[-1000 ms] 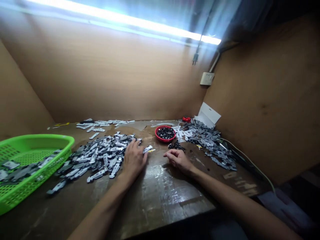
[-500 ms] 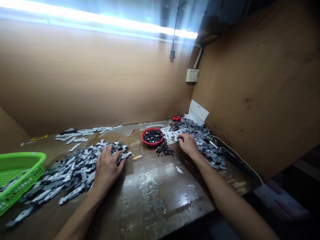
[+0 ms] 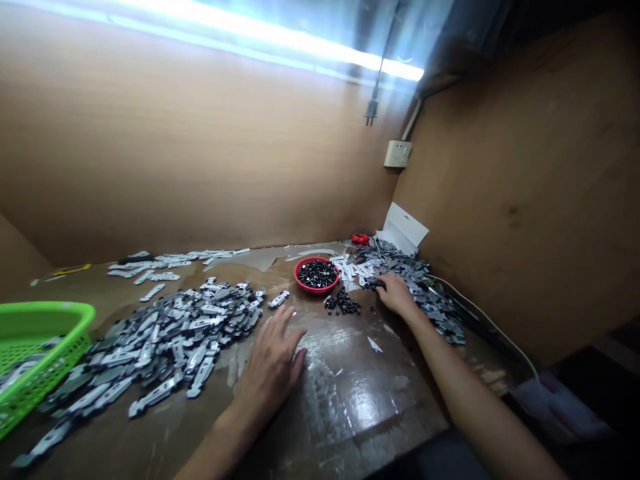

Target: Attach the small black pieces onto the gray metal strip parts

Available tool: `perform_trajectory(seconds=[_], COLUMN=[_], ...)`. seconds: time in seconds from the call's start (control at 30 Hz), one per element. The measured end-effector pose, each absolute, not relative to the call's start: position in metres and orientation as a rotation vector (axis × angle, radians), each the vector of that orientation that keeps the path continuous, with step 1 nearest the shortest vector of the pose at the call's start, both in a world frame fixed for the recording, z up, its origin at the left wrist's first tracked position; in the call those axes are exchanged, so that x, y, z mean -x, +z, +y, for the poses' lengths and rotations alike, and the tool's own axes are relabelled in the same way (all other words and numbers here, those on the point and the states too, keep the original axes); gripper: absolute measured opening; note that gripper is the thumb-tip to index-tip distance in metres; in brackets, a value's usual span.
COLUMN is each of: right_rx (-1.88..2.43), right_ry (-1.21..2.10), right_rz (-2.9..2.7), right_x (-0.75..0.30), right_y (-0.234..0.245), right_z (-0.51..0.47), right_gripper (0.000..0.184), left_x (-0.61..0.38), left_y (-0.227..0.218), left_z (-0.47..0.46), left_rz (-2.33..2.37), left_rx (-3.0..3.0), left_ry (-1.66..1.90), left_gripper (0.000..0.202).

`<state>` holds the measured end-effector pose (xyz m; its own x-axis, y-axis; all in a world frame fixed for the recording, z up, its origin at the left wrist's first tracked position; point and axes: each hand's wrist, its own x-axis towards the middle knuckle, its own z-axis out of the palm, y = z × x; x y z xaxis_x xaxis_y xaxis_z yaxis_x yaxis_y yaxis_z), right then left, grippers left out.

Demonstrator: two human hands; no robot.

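Head view: left hand (image 3: pixel 270 367) lies on the table (image 3: pixel 350 427), grip wide, just beside silver metal parts (image 3: pixel 170 340). Right hand (image 3: pixel 397 297), grip narrow, touches a dark piece (image 3: pixel 375 285) at a grey pile (image 3: pixel 425 300), near a red bowl (image 3: pixel 303 280); cannot tell if it holds.

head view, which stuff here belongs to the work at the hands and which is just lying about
Part of the work:
left hand
right hand
left pile of flat grey parts
right pile of flat grey parts
red bowl of small black parts
loose black parts
green basket of grey parts

Just lying about:
white card
red object
wall socket
hanging plug
white cable
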<state>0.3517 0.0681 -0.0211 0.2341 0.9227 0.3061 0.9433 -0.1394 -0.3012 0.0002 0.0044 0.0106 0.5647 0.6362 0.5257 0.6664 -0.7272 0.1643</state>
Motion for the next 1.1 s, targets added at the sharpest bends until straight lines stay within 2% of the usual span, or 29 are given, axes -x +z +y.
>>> perform_trajectory(seconds=[0.3, 0.53, 1.1], right_rx=[2.028, 2.011, 1.827], right_ry=[0.103, 0.056, 0.212], right_rz=[-1.824, -1.767, -2.007], right_x=[-0.353, -0.348, -0.330], right_y=[-0.008, 0.002, 0.000], right_z=[0.064, 0.070, 0.085], right_gripper=[0.025, 0.030, 0.020], left_x=[-0.005, -0.012, -0.013], left_y=[0.008, 0.007, 0.003], left_z=[0.000, -0.005, -0.004], left_rz=[-1.179, -1.131, -1.205], left_rx=[2.818, 2.865, 2.955], left_ry=[-0.846, -0.858, -0.903], left_gripper=[0.023, 0.023, 0.021])
